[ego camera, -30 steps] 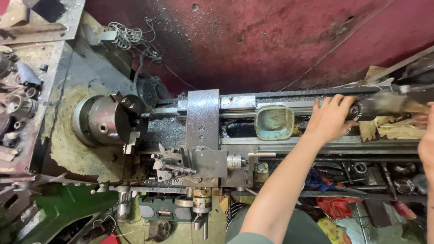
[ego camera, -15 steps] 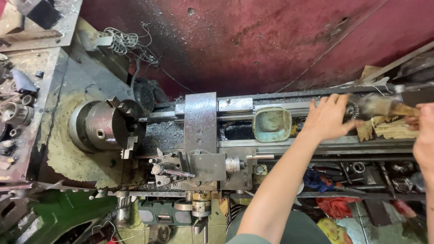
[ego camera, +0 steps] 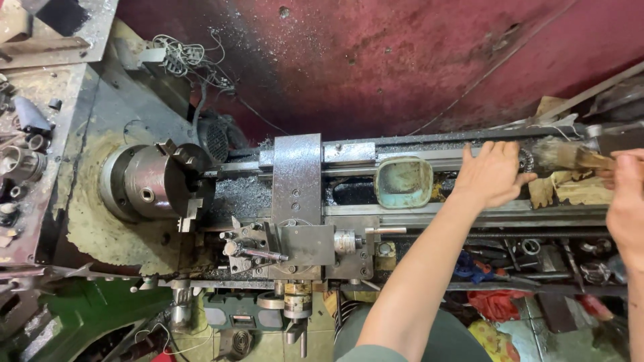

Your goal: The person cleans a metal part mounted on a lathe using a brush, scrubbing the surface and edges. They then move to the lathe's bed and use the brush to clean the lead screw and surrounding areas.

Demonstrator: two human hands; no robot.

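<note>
I look down on a metal lathe. My left hand [ego camera: 493, 175] lies flat on the lathe bed [ego camera: 416, 157] right of the carriage, fingers together, thumb beside a small dark toothed part [ego camera: 524, 159]. At the frame's right edge, my right hand [ego camera: 627, 201] grips the wooden handle of a paintbrush [ego camera: 567, 155]. The brush's pale bristles point left and reach the bed just beyond my left thumb. A worn greenish tub [ego camera: 402, 182] sits on the bed, left of my left hand.
The three-jaw chuck [ego camera: 154, 181] is at the left, with the grey carriage [ego camera: 295, 201] and tool post [ego camera: 251, 251] beside it. Metal chips cover the bed. Crumpled rags [ego camera: 496, 302] and loose tools fill the tray at lower right. A dark red wall [ego camera: 402, 60] stands behind.
My right hand has come further into view with the brush, whose bristles have moved left towards my left hand. My left hand stays on the bed.
</note>
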